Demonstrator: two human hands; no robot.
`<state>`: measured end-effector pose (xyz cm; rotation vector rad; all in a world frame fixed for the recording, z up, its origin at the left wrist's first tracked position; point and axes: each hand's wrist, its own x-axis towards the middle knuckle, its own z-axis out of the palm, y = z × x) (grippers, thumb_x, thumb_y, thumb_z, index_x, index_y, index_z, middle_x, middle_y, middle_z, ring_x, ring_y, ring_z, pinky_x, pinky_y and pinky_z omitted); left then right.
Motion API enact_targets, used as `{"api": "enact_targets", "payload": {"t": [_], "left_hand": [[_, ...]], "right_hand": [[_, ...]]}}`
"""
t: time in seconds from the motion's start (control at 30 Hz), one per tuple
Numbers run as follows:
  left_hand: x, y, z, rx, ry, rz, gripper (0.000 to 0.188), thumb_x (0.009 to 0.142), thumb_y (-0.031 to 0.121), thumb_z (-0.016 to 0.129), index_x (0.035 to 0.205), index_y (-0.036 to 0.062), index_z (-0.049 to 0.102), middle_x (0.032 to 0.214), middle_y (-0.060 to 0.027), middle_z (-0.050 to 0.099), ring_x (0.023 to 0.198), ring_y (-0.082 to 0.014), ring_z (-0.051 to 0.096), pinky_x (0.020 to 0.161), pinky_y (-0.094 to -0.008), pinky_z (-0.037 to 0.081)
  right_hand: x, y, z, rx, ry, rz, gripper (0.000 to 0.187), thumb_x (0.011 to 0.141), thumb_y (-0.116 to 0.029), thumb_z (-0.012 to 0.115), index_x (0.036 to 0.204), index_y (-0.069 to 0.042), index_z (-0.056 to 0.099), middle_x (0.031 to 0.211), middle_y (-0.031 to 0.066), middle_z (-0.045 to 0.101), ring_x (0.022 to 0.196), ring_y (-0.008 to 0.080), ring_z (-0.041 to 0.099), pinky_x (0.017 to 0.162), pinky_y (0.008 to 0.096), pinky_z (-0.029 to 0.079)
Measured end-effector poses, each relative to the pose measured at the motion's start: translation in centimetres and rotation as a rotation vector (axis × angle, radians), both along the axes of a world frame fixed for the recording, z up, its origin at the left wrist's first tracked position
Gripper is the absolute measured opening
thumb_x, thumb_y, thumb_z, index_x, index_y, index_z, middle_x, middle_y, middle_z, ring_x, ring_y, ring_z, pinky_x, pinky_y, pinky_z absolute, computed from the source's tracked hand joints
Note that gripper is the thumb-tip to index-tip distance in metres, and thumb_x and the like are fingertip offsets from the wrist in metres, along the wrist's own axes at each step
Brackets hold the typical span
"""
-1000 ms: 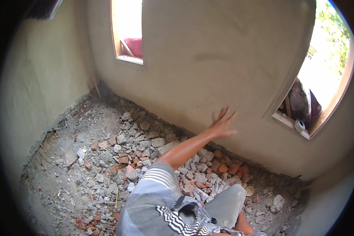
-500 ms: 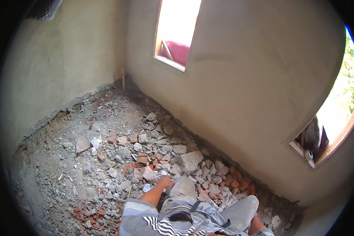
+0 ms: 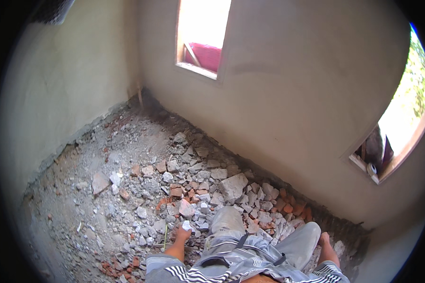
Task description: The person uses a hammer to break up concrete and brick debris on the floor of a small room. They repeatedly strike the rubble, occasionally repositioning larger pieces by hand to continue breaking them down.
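My left hand (image 3: 181, 233) is low over the rubble, left of my left knee. Its fingers are closed about a small whitish chunk of rubble (image 3: 187, 226). Just beyond lies a larger pinkish-grey broken piece (image 3: 186, 208), apart from the hand. My right hand (image 3: 324, 239) is beside the outer side of my right knee, near pale rubble (image 3: 339, 247). Its fingers are too small and partly hidden to read, and nothing shows in it. My knees, in dusty grey trousers (image 3: 227, 220), are bent between the hands.
Broken concrete and brick (image 3: 177, 191) cover the floor, with a big grey block (image 3: 233, 187) near the right wall. A thin yellow-green strip (image 3: 165, 236) is left of my left hand. A stick (image 3: 140, 97) stands in the corner. A white can (image 3: 372, 168) is on the right window's sill.
My left hand has drawn back from beside my left knee to the whitish chunk. My right hand has come further into view beside the right knee. The whole view has shifted slightly.
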<state>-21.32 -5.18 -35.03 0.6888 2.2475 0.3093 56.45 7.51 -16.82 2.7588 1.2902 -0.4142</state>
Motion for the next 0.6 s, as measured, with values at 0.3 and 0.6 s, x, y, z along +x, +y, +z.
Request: {"api": "enact_targets", "payload": {"t": [0.3, 0.6], "left_hand": [[2.1, 11.8, 8.5, 0.338, 0.033, -0.141, 0.098, 0.078, 0.051, 0.074, 0.154, 0.0079, 0.03, 0.158, -0.0328, 0.021, 0.146, -0.0499, 0.021, 0.118, -0.0598, 0.02], [10.2, 31.1, 27.9, 1.088, 0.228, -0.583, 0.092, 0.086, 0.047, 0.074, 0.153, 0.0024, 0.03, 0.157, -0.0346, 0.022, 0.144, -0.0495, 0.026, 0.116, -0.0548, 0.028]], "right_hand": [[-1.9, -5.4, -6.1, 0.106, 0.167, -0.112, 0.047, 0.085, -0.036, 0.065, 0.105, 0.006, 0.07, 0.116, 0.0304, 0.066, 0.116, 0.0416, 0.062, 0.095, 0.0519, 0.051], [-4.2, -5.3, -1.6, -0.046, 0.097, 0.044, 0.029, 0.081, -0.014, 0.063, 0.102, 0.003, 0.072, 0.108, 0.0283, 0.068, 0.105, 0.042, 0.067, 0.089, 0.0487, 0.055]]}}
